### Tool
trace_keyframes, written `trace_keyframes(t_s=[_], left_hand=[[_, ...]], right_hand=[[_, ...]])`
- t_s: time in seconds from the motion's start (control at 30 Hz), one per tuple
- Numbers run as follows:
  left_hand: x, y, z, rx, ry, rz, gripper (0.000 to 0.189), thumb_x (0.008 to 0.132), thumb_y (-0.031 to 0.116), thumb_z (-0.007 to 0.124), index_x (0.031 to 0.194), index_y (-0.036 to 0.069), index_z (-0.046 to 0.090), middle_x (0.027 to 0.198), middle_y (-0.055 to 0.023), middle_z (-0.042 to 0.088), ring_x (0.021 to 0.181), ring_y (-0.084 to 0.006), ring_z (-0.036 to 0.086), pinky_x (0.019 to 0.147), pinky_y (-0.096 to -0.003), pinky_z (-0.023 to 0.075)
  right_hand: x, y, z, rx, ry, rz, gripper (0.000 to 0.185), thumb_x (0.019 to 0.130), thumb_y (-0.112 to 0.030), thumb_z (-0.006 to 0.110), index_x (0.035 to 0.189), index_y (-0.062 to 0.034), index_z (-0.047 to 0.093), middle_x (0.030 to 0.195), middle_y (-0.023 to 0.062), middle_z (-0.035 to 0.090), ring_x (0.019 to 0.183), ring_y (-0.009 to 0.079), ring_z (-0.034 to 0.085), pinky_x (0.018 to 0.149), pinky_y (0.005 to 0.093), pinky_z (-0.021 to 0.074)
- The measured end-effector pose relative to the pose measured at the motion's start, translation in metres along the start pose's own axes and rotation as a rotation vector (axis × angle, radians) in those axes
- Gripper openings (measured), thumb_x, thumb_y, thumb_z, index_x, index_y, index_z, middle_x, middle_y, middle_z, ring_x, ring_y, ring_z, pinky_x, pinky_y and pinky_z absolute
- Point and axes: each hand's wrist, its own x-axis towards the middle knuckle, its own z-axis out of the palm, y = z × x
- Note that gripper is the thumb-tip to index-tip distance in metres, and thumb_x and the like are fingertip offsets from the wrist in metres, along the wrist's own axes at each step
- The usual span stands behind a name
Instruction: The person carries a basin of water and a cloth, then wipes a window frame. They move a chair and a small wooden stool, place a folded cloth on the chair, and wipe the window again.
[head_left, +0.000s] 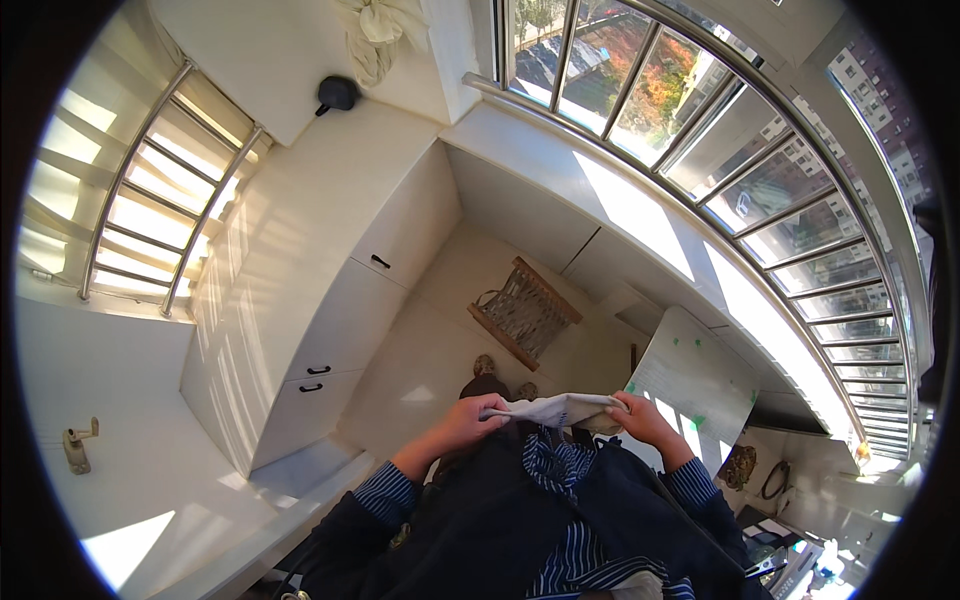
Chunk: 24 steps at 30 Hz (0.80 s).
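A pale cloth (559, 410) is stretched between my two hands in front of my body. My left hand (476, 420) pinches its left end between thumb and fingers. Its right end is gripped by my right hand (646, 420). The middle of the cloth sags slightly and is bunched into folds. Just below it hangs a blue-and-white striped fabric (559, 461) at my chest. What the cloth is exactly cannot be told.
A folding stool (529, 311) with a woven seat stands on the floor ahead. To the right is a table (694, 371) with green marks. White cabinets (322, 341) line the left, a dark object (337, 94) lies on their top, and barred windows (660, 97) curve along the right.
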Motion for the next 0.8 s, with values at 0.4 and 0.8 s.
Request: trace_keyframes(t_s=[0.4, 0.8], left_hand=[[0.009, 0.007, 0.004, 0.063, 0.021, -0.019, 0.013, 0.088, 0.015, 0.062, 0.094, 0.004, 0.063, 0.083, -0.0059, 0.062, 0.08, -0.016, 0.058, 0.074, -0.031, 0.0463], [0.026, 0.019, -0.018, 0.137, 0.021, -0.021, 0.012, 0.087, 0.012, 0.063, 0.094, 0.003, 0.063, 0.07, 0.0012, 0.054, 0.066, -0.0066, 0.047, 0.06, -0.0242, 0.0402]], right_hand=[[0.0, 0.017, 0.004, 0.148, -0.066, 0.07, 0.023, 0.094, -0.024, 0.059, 0.099, -0.0021, 0.06, 0.077, 0.0084, 0.061, 0.068, 0.0151, 0.059, 0.066, 0.031, 0.0475], [0.007, 0.023, 0.022, 0.19, -0.018, 0.017, 0.022, 0.093, -0.027, 0.058, 0.1, -0.0056, 0.06, 0.075, 0.0102, 0.061, 0.064, 0.0191, 0.06, 0.062, 0.0332, 0.0481]])
